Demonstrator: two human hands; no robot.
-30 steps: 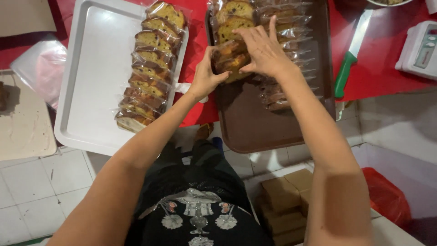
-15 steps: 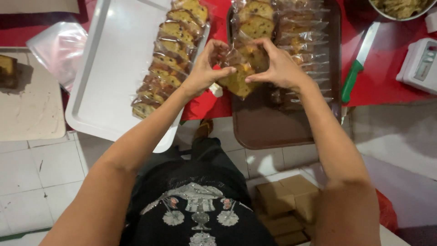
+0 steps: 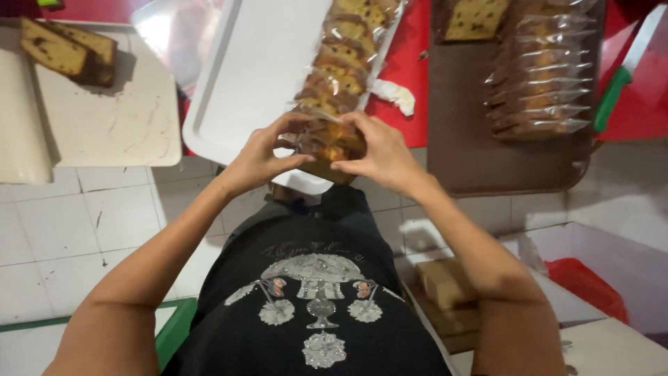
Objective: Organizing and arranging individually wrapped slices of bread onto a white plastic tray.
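My left hand (image 3: 259, 156) and my right hand (image 3: 376, 152) both grip a clear-wrapped slice of brown cake (image 3: 325, 141) between them, just over the near edge of a white tray (image 3: 243, 76). A row of wrapped cake slices (image 3: 339, 59) lies along the tray's right side, ending right behind the held slice. My fingers cover part of the slice.
A brown tray (image 3: 463, 125) to the right holds a stack of wrapped slices (image 3: 543, 90) and an unwrapped cake piece (image 3: 473, 17). A green-handled knife (image 3: 623, 69) lies on the red table (image 3: 403, 76). A white board (image 3: 104, 111) with cake pieces (image 3: 66, 49) sits left. Brown boxes (image 3: 445, 285) lie below.
Both hands carried the wrapped slice from the brown tray leftward to the near end of the row on the white tray. The view has shifted right and closer.
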